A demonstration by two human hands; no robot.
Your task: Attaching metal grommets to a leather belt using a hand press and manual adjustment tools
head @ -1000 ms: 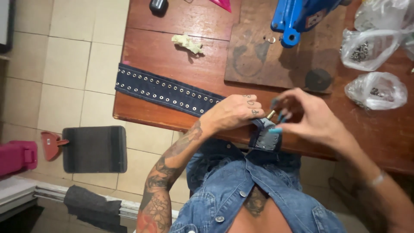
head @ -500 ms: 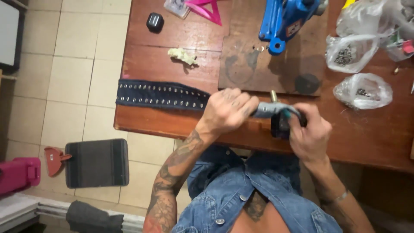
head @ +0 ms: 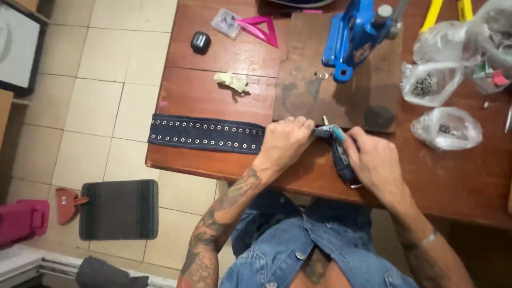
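At the near edge of my wooden table (head: 213, 96), my left hand (head: 285, 141) presses closed on the studded denim belt (head: 205, 133), which stretches left almost to the table's corner. My right hand (head: 373, 160) grips the belt's folded end over the edge. The blue press (head: 354, 37) stands well apart behind, bare wood between.
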